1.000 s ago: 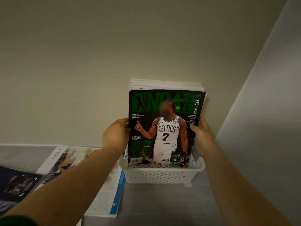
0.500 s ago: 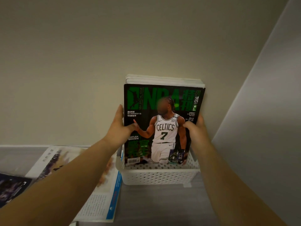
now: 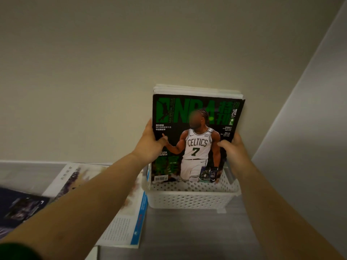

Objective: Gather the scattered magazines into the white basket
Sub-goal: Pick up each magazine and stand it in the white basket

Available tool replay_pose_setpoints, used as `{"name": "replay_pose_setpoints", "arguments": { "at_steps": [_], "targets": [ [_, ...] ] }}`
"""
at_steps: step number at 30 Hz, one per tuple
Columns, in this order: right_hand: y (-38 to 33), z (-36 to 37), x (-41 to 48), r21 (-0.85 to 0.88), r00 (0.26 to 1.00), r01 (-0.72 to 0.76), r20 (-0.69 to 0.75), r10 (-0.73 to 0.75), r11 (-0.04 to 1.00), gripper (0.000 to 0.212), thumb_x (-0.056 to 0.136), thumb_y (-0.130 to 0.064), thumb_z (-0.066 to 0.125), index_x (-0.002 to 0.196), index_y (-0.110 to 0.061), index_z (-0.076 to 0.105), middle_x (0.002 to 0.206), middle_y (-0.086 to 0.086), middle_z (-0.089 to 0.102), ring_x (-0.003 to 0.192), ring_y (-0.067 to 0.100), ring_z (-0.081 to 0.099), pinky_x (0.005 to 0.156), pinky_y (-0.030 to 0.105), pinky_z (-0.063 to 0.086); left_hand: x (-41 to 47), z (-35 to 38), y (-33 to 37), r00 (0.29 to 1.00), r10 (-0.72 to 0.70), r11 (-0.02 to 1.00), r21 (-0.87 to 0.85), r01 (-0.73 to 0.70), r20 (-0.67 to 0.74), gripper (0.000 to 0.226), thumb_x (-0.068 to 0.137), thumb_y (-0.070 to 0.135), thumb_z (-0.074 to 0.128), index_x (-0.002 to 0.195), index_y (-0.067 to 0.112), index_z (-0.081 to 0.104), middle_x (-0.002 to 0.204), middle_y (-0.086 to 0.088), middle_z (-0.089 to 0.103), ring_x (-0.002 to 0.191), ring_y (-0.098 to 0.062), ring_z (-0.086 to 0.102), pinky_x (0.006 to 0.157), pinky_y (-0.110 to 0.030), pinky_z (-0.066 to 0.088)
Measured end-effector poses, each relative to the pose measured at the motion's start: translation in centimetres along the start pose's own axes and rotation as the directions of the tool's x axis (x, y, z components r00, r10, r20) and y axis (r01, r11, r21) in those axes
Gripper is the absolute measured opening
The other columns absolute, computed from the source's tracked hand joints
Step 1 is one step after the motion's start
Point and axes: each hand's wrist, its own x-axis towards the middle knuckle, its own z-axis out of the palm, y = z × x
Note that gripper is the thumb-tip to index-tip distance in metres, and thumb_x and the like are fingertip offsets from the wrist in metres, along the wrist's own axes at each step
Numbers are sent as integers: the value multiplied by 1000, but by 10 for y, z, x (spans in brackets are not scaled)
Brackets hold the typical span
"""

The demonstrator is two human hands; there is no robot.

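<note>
The left hand (image 3: 151, 142) has slid up the stack (image 3: 197, 117), and with the right hand (image 3: 231, 149) it grips the stack standing in the basket (image 3: 187, 199), so the loose magazines (image 3: 122, 222) left of the basket come next.

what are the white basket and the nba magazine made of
White basket: probably moulded plastic, matte white; its walls are pierced with even rows of small holes and it has a smooth rolled rim.
NBA magazine: paper with a coated, likely glossy cover; sharp colour print, and thin pale page edges show along the top.
</note>
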Motion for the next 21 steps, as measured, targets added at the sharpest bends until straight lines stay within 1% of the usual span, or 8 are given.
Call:
{"name": "replay_pose_setpoints", "arguments": {
  "at_steps": [2, 3, 6, 8, 12, 14, 17, 21],
  "targets": [
    [-4, 1, -5, 18, 1000, -6, -17, 7, 1000, 53, 79, 7, 46, 125, -20, 43, 93, -6, 61, 76, 4, 58, 57, 21, 44, -4, -6, -2, 999, -40, 998, 47, 39, 21, 51, 87, 6, 50, 132, 14, 29, 103, 12, 52, 109, -18, 47, 65, -2, 45],
    [-6, 1, -10, 39, 999, -11, -33, 12, 999, 54, 80, 8, 45, 127, -19, 41, 100, -5, 59, 77, 2, 57, 58, 20, 44, -8, -10, -3, 997, -75, 995, 74, 73, 21, 55, 87, 12, 52, 135, 13, 25, 114, 10, 52, 119, -21, 44, 77, -4, 44],
    [-10, 2, -29, 7, 988, -39, -147, 40, 999, 61, 84, 5, 44, 138, -15, 26, 132, 1, 43, 103, 12, 52, 77, 18, 42, -31, -27, -7, 984, -175, 960, 215, 177, -29, 66, 87, 26, 52, 141, 14, 16, 148, -6, 28, 136, -22, 26, 106, -30, 29],
    [-10, 5, -45, -97, 970, -50, -243, 26, 994, 58, 85, 1, 45, 138, -15, 27, 144, 8, 35, 121, 20, 41, 85, 23, 33, -56, -45, -8, 983, -166, 944, 276, 182, -82, 58, 88, 25, 51, 139, 16, 25, 145, -8, 34, 133, -22, 32, 104, -29, 30],
    [-11, 24, -90, -195, 971, -53, -239, 5, 979, 44, 86, -2, 47, 128, -8, 40, 131, 13, 48, 108, 22, 48, 85, 29, 37, -123, -95, -11, 980, -148, 946, 272, 179, -130, 38, 87, 12, 53, 124, 11, 47, 116, -6, 55, 108, -19, 51, 70, 2, 35],
    [-8, 40, -115, -234, 980, -11, -196, -36, 972, 39, 84, 4, 47, 122, -5, 46, 127, 18, 52, 105, 24, 51, 81, 31, 43, -161, -126, -15, 970, -168, 935, 284, 213, -176, 27, 85, 8, 55, 112, 8, 57, 103, -2, 57, 98, -18, 54, 64, -5, 35],
    [5, 73, -152, -291, 996, 13, -76, -36, 957, 43, 84, 4, 47, 126, -7, 44, 134, 16, 47, 112, 24, 49, 80, 24, 39, -228, -176, -27, 939, -228, 876, 367, 314, -258, 21, 86, 13, 54, 106, 13, 61, 102, 1, 57, 90, -12, 50, 64, -15, 38],
    [36, 127, -215, -410, 995, 26, 99, 16, 912, 44, 85, 0, 51, 127, -9, 43, 136, 14, 43, 121, 28, 43, 90, 31, 40, -317, -234, -48, 827, -367, 740, 404, 537, -426, 26, 84, 8, 56, 110, 8, 59, 111, -15, 61, 90, -22, 53, 74, -27, 39]
  ]
}}
